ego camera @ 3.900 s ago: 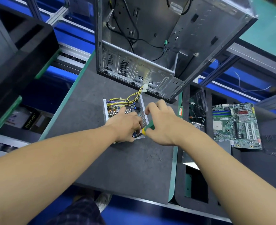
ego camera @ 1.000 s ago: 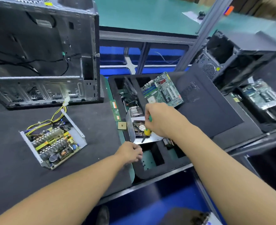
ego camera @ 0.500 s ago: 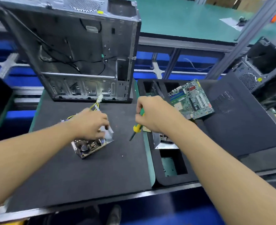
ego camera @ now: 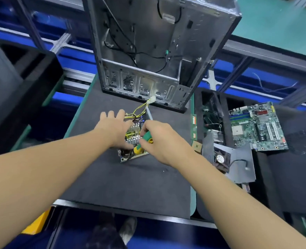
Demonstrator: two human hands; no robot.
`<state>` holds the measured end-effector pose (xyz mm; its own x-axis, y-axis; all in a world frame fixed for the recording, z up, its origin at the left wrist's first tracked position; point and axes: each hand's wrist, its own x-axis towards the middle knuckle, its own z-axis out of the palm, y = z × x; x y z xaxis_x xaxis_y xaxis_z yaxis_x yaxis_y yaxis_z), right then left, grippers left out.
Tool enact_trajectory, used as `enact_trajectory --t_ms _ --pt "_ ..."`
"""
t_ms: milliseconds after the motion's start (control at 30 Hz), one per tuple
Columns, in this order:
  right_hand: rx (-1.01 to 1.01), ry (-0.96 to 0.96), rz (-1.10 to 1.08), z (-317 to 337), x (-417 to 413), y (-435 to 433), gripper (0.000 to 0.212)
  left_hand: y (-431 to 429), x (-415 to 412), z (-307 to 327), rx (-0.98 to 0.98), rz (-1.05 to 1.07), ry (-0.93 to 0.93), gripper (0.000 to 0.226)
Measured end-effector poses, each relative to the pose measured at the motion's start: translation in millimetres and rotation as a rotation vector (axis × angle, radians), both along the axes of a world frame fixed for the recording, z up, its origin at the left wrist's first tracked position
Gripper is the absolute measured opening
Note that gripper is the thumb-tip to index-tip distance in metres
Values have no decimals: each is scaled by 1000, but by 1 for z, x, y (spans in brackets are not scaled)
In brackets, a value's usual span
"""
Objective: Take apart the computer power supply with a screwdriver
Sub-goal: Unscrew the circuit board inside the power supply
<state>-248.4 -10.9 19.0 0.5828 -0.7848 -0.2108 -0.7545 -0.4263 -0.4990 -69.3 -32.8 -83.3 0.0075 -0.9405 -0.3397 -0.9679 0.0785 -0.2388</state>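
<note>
An open, gutted case [ego camera: 148, 51] stands at the back of the worktop [ego camera: 130, 180]. Just in front of it lies the power supply [ego camera: 132, 140], lid off and board exposed. Its yellow wires [ego camera: 139, 109] run to a white plug [ego camera: 153, 100] by the case's foot.

The left hand [ego camera: 112, 130] rests on the supply's left side, grip apart and fingers straight. The right hand [ego camera: 159, 139] has its grip clamped on a green-and-yellow screwdriver [ego camera: 145, 138] over the board; the tip is hidden.

To the right sits a black foam tray [ego camera: 199, 97]. One slot holds black cables [ego camera: 211, 119]. A motherboard [ego camera: 256, 126] lies across the top, and a grey cover [ego camera: 242, 164] with a fan [ego camera: 220, 159] lies nearer. A chip [ego camera: 196, 146] and a memory stick [ego camera: 194, 121] lie at the tray's left edge. The fan's and stick's labels are too small to read.
</note>
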Motion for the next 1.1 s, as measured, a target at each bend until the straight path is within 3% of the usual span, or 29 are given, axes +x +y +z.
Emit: enact_trajectory --t_ms 167,1100 --pt "16 10 59 -15 10 5 15 5 -3 -10 -54 65 15 74" --pt "-22 31 140 -31 11 9 17 6 -2 -23 -130 46 40 59"
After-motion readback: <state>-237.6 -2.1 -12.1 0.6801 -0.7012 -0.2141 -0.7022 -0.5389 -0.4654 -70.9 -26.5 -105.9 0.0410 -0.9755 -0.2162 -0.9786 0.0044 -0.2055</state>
